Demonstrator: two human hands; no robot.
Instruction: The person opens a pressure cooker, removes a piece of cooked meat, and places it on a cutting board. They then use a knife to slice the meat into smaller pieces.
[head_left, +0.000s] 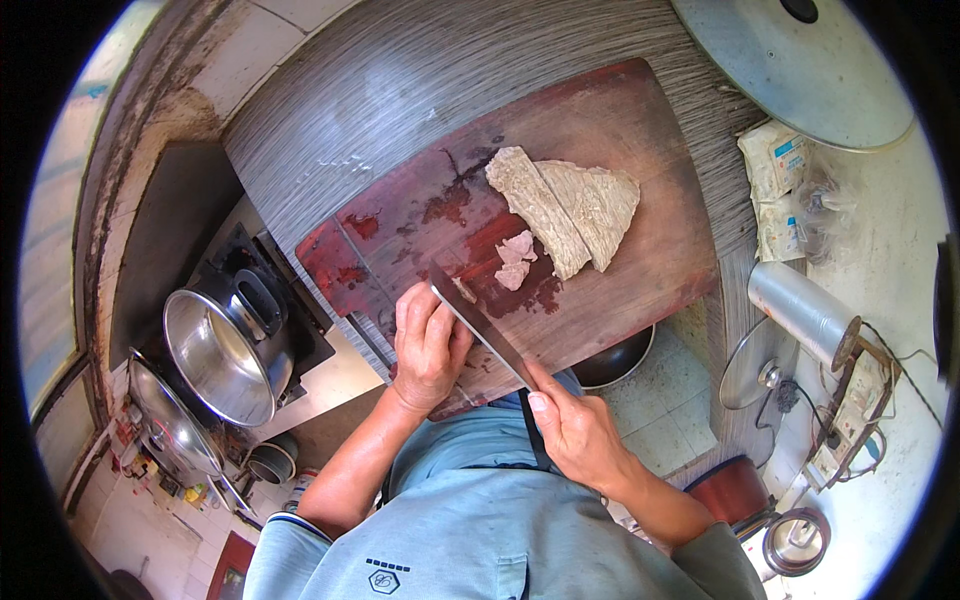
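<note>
My right hand (574, 427) grips a kitchen knife (487, 334) by its handle, blade angled up and left across the near part of a wooden cutting board (630, 285). Just left of the blade, my left hand (429, 349) rests on the board with fingers curled. Whatever lies beneath those fingers is hidden. A small slice (465, 289) shows along the blade's right side. Beyond it lie several small pinkish meat pieces (515, 259). Two larger slabs of pale meat sit farther back, a long strip (540, 206) against a wider piece (600, 206).
A steel pot (221, 356) stands left on the stove, near a metal lid (176, 412). To the right are a large glass lid (810, 67), packets (776, 187), a foil-like roll (802, 311) and a power strip (847, 405). A dark pan (619, 360) sits below the board.
</note>
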